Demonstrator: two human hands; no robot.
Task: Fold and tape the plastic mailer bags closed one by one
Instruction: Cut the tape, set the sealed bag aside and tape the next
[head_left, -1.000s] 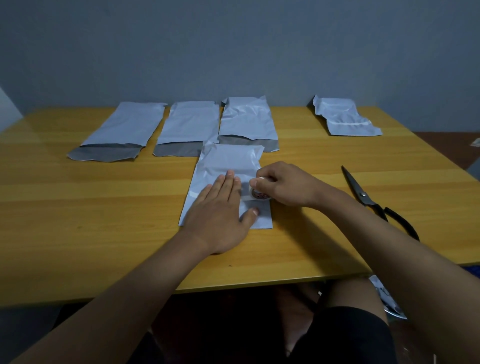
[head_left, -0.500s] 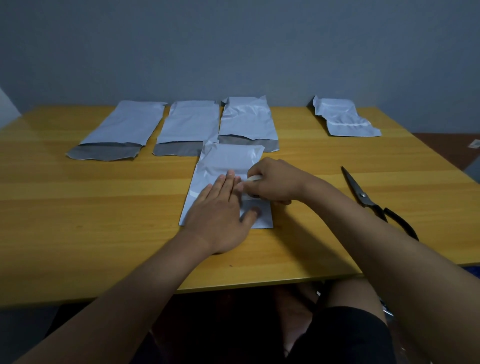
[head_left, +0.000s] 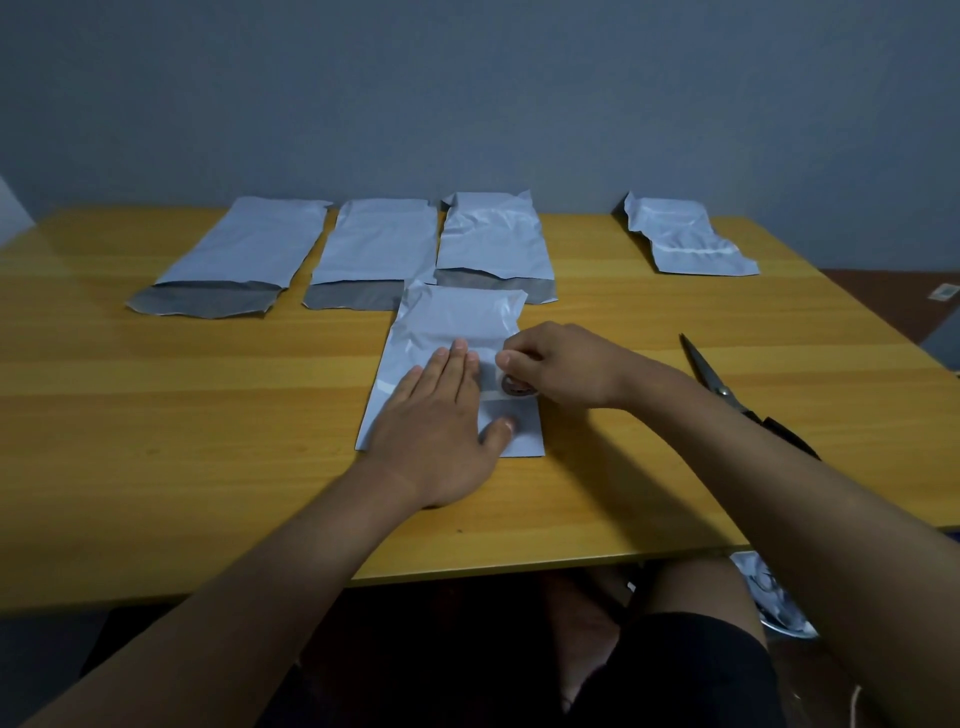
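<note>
On the mailer (head_left: 457, 322), left hand (head_left: 441, 421) flat, right hand (head_left: 561, 364) seemingly pinching tape roll (head_left: 514, 387)

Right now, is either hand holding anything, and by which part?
The right hand holds a small tape roll, its grip at the roll's upper edge. The left hand holds nothing; it lies flat on the folded mailer bag.

Five plastic mailer bags lie on the bench (head_left: 208, 395): three open ones (head_left: 244, 244) (head_left: 376, 241) (head_left: 493, 234) in a row at upper left, one folded bag (head_left: 675, 239) at upper right, and one (head_left: 452, 327) at centre. There is one tape roll (head_left: 514, 387) at centre and one pair of scissors (head_left: 717, 382) at right.
</note>
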